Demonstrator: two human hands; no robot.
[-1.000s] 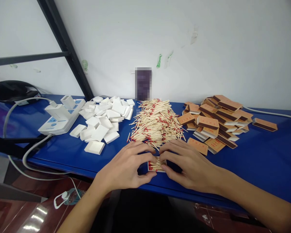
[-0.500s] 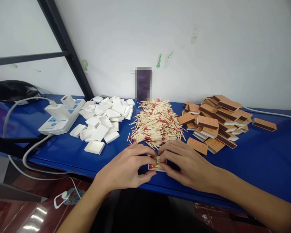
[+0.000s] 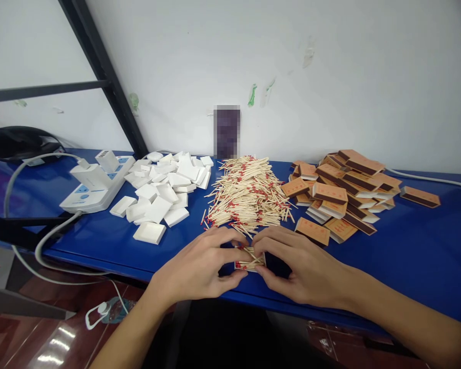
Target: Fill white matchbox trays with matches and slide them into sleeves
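A small white tray filled with matches lies on the blue table near its front edge. My left hand grips the tray's left side, thumb under its front and fingers curled over the top. My right hand holds the right side, its fingertips pressing on the matches. Just behind the hands lies a big heap of red-tipped matches.
A pile of empty white trays lies at the left, a pile of orange matchbox sleeves at the right. A white power strip with plugs and grey cables sits far left. A black metal frame leans against the wall.
The hands stay on the tray. My right fingers have shifted slightly, uncovering more of the matches in it.
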